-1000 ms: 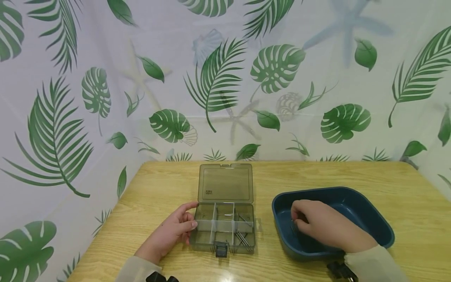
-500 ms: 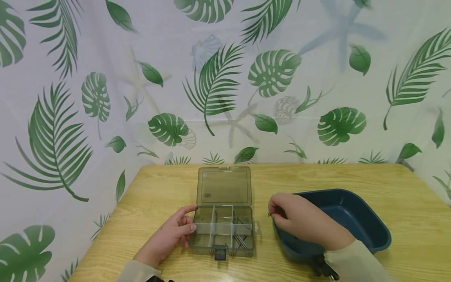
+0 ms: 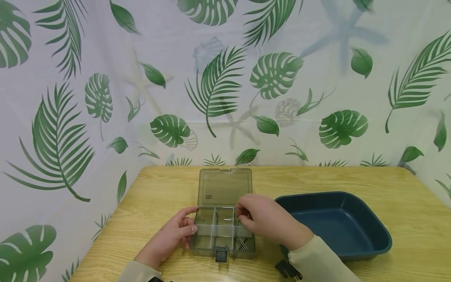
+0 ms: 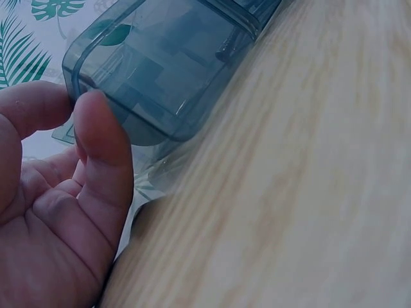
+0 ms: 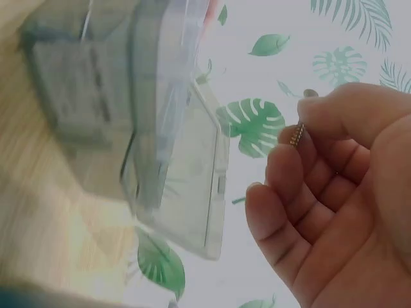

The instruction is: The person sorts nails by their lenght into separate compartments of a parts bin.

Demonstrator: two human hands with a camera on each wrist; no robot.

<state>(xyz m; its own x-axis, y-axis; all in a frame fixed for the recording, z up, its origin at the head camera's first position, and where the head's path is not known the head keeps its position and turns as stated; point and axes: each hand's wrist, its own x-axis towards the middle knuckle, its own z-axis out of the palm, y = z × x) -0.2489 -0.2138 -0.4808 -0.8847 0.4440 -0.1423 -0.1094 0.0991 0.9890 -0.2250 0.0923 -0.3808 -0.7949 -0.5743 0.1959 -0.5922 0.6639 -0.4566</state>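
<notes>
A smoky clear plastic compartment box (image 3: 223,230) lies on the table with its lid (image 3: 225,188) raised at the back. My left hand (image 3: 172,233) holds its left side, thumb at the rim and index finger by the back corner; the left wrist view shows the thumb (image 4: 103,138) against the wall. Over the back right compartment is my right hand (image 3: 269,219). In the right wrist view it pinches a small metal screw (image 5: 297,134) between thumb and fingertips. Several long thin metal pieces (image 3: 242,243) lie in the front right compartment. The hand covers part of the back right one.
A dark blue tub (image 3: 352,235) stands to the right, partly behind my right forearm. The box's black latch (image 3: 221,255) hangs at its front. A leaf-patterned cloth (image 3: 225,98) rises behind the wooden table (image 3: 162,188).
My right hand has come out of the blue tub and moved left to the box with the screw between its fingers. The left hand stays at the box's left side.
</notes>
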